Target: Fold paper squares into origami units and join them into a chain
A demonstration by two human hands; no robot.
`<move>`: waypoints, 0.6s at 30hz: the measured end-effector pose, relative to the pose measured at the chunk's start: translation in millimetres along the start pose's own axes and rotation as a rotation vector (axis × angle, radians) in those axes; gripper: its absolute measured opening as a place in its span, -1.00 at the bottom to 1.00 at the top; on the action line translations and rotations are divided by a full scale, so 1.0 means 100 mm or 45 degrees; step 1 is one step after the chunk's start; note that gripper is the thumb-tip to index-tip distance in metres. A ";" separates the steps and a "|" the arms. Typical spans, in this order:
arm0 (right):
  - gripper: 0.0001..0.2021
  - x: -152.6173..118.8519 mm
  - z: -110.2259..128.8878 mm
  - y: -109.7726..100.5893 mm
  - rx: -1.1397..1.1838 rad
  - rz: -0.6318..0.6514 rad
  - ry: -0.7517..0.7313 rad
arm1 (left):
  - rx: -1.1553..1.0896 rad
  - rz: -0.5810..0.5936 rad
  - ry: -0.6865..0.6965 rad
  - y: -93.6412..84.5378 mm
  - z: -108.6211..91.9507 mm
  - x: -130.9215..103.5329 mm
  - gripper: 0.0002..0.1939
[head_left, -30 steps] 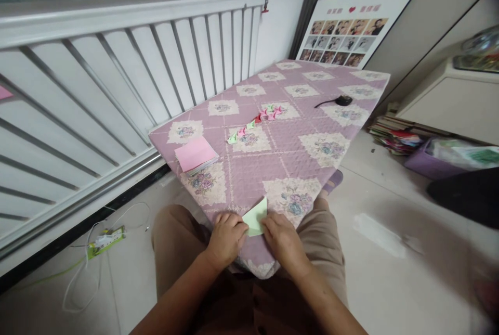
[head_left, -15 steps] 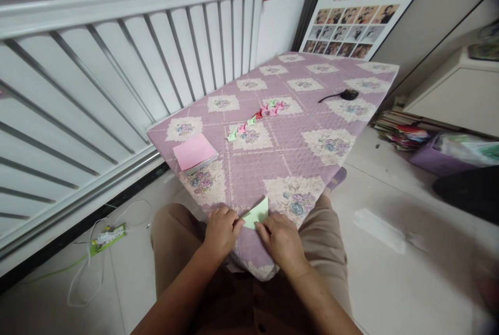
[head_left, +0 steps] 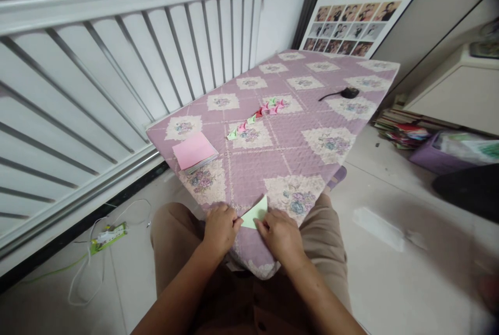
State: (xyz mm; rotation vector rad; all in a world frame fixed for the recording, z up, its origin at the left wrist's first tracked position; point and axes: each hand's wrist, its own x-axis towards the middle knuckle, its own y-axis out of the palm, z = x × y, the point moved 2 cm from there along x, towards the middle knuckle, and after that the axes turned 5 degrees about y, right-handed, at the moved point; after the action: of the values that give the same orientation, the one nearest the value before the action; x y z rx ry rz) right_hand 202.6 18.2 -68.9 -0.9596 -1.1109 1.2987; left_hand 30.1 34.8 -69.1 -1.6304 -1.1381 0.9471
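A pale green sheet of paper (head_left: pixel 254 213), folded into a triangle, lies at the near corner of the cloth-covered table (head_left: pixel 257 166). My left hand (head_left: pixel 220 228) has its fingers curled, and its thumb and forefinger pinch the paper's left corner. My right hand (head_left: pixel 282 232) grips the right side, thumb on the lower edge and fingers bent. Farther up the cloth runs a line of small folded paper pieces (head_left: pixel 251 119) in green, pink and red. A stack of square paper (head_left: pixel 195 151), pink on top, rests to the left of them.
A black object with a thin tail (head_left: pixel 350 92) lies at the table's right side. Along the left stands a white radiator (head_left: pixel 128 69). A power strip (head_left: pixel 109 237) with cables sits on the floor at left. A photo board (head_left: pixel 354 12) leans behind the table.
My right thumb has shifted slightly up and left along the paper's lower edge. Both hands otherwise stay nearly in place, still on the green paper.
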 end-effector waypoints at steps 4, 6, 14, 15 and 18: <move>-0.76 0.00 -0.01 0.00 -0.005 -0.015 -0.001 | -0.010 0.007 0.008 -0.01 0.01 0.00 -0.84; -0.76 -0.01 -0.01 0.01 -0.005 -0.018 -0.004 | 0.013 -0.022 0.037 -0.02 -0.01 -0.02 -0.89; -0.77 -0.01 -0.04 0.03 0.066 -0.098 -0.053 | 0.239 -0.015 0.587 0.03 -0.20 -0.17 -0.73; -0.79 -0.01 -0.06 0.04 0.103 -0.124 -0.067 | 0.237 -0.019 0.593 0.04 -0.20 -0.18 -0.71; -0.85 -0.05 -0.09 0.03 0.236 -0.221 -0.156 | 0.202 -0.012 0.590 0.04 -0.18 -0.22 -0.67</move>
State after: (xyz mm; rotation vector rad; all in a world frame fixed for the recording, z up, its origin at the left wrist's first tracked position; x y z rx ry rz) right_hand 211.3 13.8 -74.8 -0.6395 -1.1188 1.3054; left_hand 41.1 8.7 -65.2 -1.6022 -0.7332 0.5913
